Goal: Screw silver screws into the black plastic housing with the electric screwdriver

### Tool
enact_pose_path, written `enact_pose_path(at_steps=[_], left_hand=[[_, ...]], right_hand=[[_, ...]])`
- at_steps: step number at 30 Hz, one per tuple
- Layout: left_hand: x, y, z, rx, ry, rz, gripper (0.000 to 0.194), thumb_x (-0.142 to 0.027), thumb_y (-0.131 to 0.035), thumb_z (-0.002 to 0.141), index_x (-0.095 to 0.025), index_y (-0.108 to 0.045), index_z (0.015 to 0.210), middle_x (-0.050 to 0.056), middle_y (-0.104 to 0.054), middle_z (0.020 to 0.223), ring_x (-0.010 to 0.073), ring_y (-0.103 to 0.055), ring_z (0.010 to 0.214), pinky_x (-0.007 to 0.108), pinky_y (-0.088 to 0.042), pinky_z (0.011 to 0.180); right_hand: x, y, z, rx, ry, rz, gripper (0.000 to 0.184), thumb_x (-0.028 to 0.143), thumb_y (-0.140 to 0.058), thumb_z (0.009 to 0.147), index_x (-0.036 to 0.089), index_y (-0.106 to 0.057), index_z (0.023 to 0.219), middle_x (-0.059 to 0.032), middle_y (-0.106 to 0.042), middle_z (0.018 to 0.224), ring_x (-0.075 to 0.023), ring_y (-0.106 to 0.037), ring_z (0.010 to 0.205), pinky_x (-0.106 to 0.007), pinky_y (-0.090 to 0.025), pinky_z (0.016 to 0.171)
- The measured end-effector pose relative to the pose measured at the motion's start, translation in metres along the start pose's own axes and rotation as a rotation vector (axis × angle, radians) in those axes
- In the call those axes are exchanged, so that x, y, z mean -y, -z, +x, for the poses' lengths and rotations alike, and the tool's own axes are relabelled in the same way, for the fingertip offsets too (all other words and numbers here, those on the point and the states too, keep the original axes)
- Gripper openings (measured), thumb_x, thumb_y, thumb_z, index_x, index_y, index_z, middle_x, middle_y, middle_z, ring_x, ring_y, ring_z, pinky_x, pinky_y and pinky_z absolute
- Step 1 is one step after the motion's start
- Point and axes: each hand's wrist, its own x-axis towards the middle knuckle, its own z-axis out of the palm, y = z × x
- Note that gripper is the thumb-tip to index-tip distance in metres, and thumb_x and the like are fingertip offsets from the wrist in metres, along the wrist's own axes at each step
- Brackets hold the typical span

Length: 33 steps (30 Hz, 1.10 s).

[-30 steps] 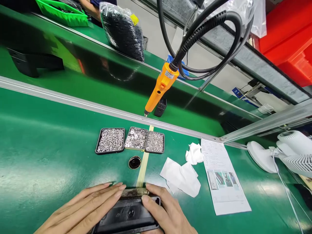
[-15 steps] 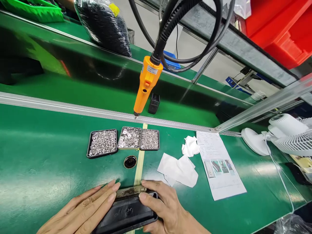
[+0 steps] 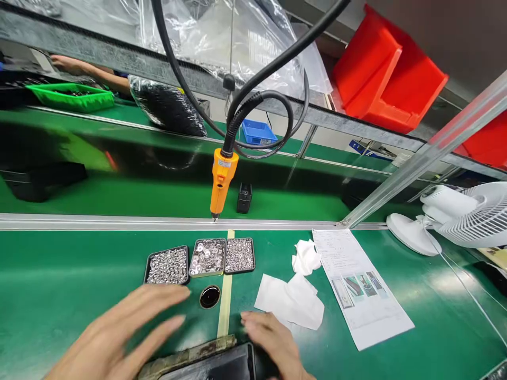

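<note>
Nearest the camera, a black plastic part (image 3: 222, 367) lies on the green bench (image 3: 71, 285) at the bottom edge, its far side against a worn strip of tape (image 3: 190, 354). The right hand (image 3: 277, 345) rests at the part's right end, fingers curled down by its corner, though whether it grips the part I cannot tell. The left hand (image 3: 119, 332) is blurred, spread flat with fingers apart, above the bench just left of the part and holding nothing. Just beyond the fingertips sits a small round black dish (image 3: 209, 296) beside a yellow tape line (image 3: 225, 311). To the right lie white wipes (image 3: 291, 301) and a printed instruction sheet (image 3: 362, 290). Behind the dish, three shallow trays of small silver fasteners (image 3: 202, 259) stand side by side, touching. Further back runs a metal rail (image 3: 99, 222), above which an orange electric screwdriver (image 3: 220, 182) hangs from a black cable (image 3: 261, 100), tip down. A small black block (image 3: 244, 198) stands on the conveyor behind it. A white fan (image 3: 455, 219) sits far right; red bins (image 3: 386, 79) sit on the shelf above. Far left, another person's arm (image 3: 87, 71) reaches near a green tray (image 3: 71, 96)
</note>
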Motion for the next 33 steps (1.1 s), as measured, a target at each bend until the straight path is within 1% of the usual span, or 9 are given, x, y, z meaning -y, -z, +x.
enact_pose_path(at_steps=[2, 4, 6, 8, 11, 14, 20, 28, 33], left_hand=[[0.008, 0.000, 0.042, -0.016, 0.024, -0.008, 0.028, -0.050, -0.058, 0.100, -0.033, -0.073, 0.116, 0.000, -0.076, 0.117, 0.0227, -0.069, 0.111, 0.036, -0.053, 0.101], [0.014, -0.010, 0.077, 0.056, 0.032, -0.015, 0.031, -0.048, -0.051, 0.103, -0.028, -0.075, 0.104, 0.003, -0.075, 0.106, 0.0238, -0.066, 0.101, 0.036, -0.054, 0.087], [0.017, -0.025, 0.102, 0.098, 0.018, -0.015, 0.026, -0.043, -0.054, 0.102, -0.027, -0.074, 0.105, 0.004, -0.074, 0.103, 0.0244, -0.063, 0.098, 0.037, -0.052, 0.084], [0.018, -0.038, 0.114, 0.125, 0.004, -0.008, 0.021, -0.036, -0.055, 0.101, -0.026, -0.073, 0.106, 0.004, -0.073, 0.101, 0.0249, -0.060, 0.096, 0.039, -0.050, 0.084], [0.019, -0.045, 0.119, 0.158, 0.007, 0.006, 0.022, -0.030, -0.051, 0.102, -0.023, -0.071, 0.094, 0.004, -0.070, 0.094, 0.0246, -0.057, 0.091, 0.040, -0.047, 0.083], [0.020, -0.043, 0.117, 0.185, 0.016, 0.010, 0.026, -0.029, -0.047, 0.104, -0.023, -0.065, 0.087, 0.003, -0.068, 0.090, 0.0240, -0.056, 0.089, 0.040, -0.045, 0.082], [0.018, -0.045, 0.117, 0.172, 0.004, 0.018, 0.021, -0.035, -0.048, 0.105, -0.025, -0.067, 0.106, 0.004, -0.068, 0.099, 0.0247, -0.055, 0.094, 0.039, -0.042, 0.084], [0.018, -0.039, 0.119, 0.189, -0.022, -0.014, 0.029, -0.035, -0.043, 0.105, -0.024, -0.067, 0.090, 0.005, -0.064, 0.093, 0.0254, -0.051, 0.089, 0.041, -0.036, 0.081], [0.022, -0.037, 0.113, 0.178, 0.093, -0.175, 0.023, -0.040, -0.051, 0.101, -0.025, -0.067, 0.092, 0.005, -0.068, 0.101, 0.0261, -0.056, 0.101, 0.043, -0.041, 0.093]], right_hand=[[-0.005, -0.001, 0.002, -0.101, -0.058, 0.112, 0.060, 0.059, -0.028, 0.108, 0.026, -0.043, 0.156, -0.0157, -0.068, 0.127, -0.0251, -0.071, 0.102, -0.039, -0.062, 0.080], [-0.008, -0.001, 0.004, -0.119, -0.122, 0.152, 0.052, 0.049, -0.028, 0.110, 0.025, -0.049, 0.151, -0.0134, -0.067, 0.117, -0.0209, -0.069, 0.090, -0.033, -0.060, 0.072], [-0.011, -0.001, 0.005, -0.100, -0.152, 0.142, 0.045, 0.041, -0.032, 0.110, 0.026, -0.055, 0.146, -0.0112, -0.067, 0.111, -0.0194, -0.068, 0.088, -0.032, -0.059, 0.072], [-0.012, -0.003, 0.006, -0.093, -0.159, 0.128, 0.040, 0.035, -0.035, 0.110, 0.027, -0.058, 0.142, -0.0096, -0.066, 0.108, -0.0187, -0.068, 0.089, -0.031, -0.060, 0.076], [-0.012, -0.006, 0.007, -0.109, -0.189, 0.124, 0.036, 0.029, -0.037, 0.109, 0.028, -0.060, 0.138, -0.0078, -0.066, 0.106, -0.0177, -0.068, 0.091, -0.030, -0.059, 0.079], [-0.008, -0.008, 0.009, -0.107, -0.209, 0.114, 0.035, 0.025, -0.041, 0.108, 0.028, -0.061, 0.136, -0.0079, -0.067, 0.108, -0.0175, -0.069, 0.091, -0.030, -0.059, 0.080], [0.008, -0.012, 0.017, -0.213, -0.355, 0.147, 0.031, 0.031, -0.041, 0.109, 0.026, -0.069, 0.122, -0.0072, -0.069, 0.102, -0.0187, -0.068, 0.089, -0.031, -0.057, 0.081], [0.002, -0.011, 0.019, -0.191, -0.332, 0.184, 0.028, 0.028, -0.045, 0.108, 0.026, -0.071, 0.119, -0.0058, -0.069, 0.102, -0.0154, -0.066, 0.081, -0.030, -0.057, 0.078], [-0.002, -0.012, 0.017, -0.168, -0.283, 0.157, 0.027, 0.026, -0.047, 0.106, 0.026, -0.071, 0.120, -0.0053, -0.069, 0.100, -0.0149, -0.066, 0.077, -0.028, -0.057, 0.073]])
